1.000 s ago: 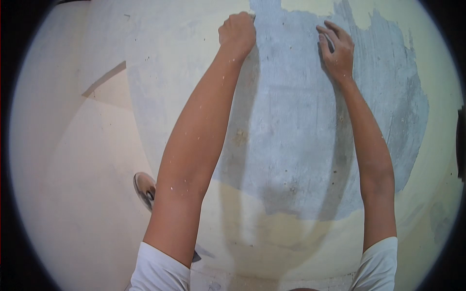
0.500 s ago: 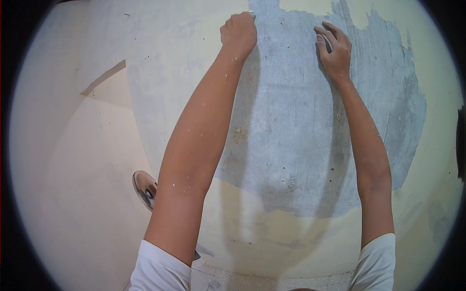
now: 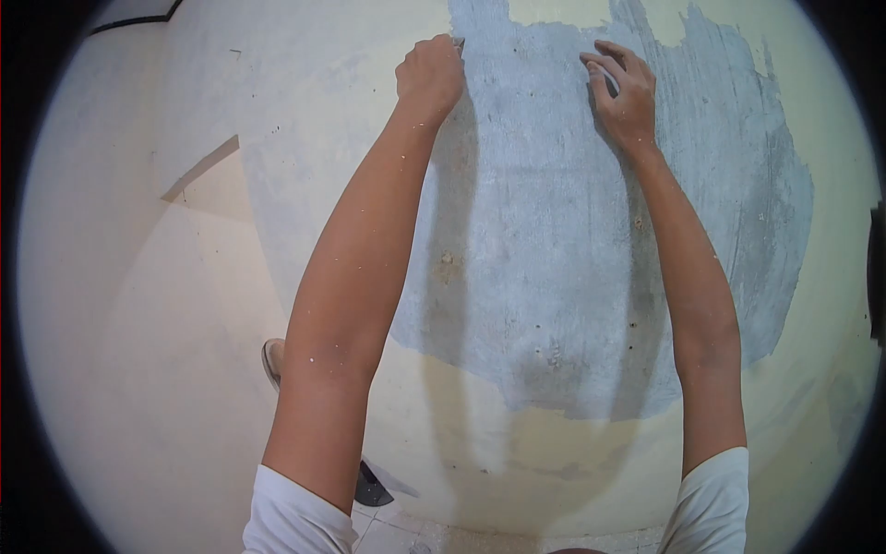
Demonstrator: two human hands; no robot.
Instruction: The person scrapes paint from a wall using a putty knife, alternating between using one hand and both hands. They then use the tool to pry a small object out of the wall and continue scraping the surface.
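Observation:
My left hand (image 3: 431,76) is a closed fist against the wall, at the left edge of a bare grey patch (image 3: 544,203). A small grey metal tip, which looks like a scraper blade (image 3: 459,43), sticks out beside its fingers; the rest is hidden in the fist. Farther right, my right hand (image 3: 629,97) rests on the grey patch with fingers spread and bent, nothing in them. Cream paint (image 3: 443,374) with ragged edges surrounds the patch. White specks dot both forearms.
A notched ledge (image 3: 201,168) shows in the wall at left. Partly behind my left forearm is a round-edged brownish object (image 3: 273,360). A black flat object (image 3: 374,485) lies lower down, near the tiled floor (image 3: 392,537). A dark object (image 3: 877,272) stands at the right edge.
The view has shifted slightly, so the upper wall sits lower and more to the left. Both hands appear a little farther left and keep their poses. More of the black object shows.

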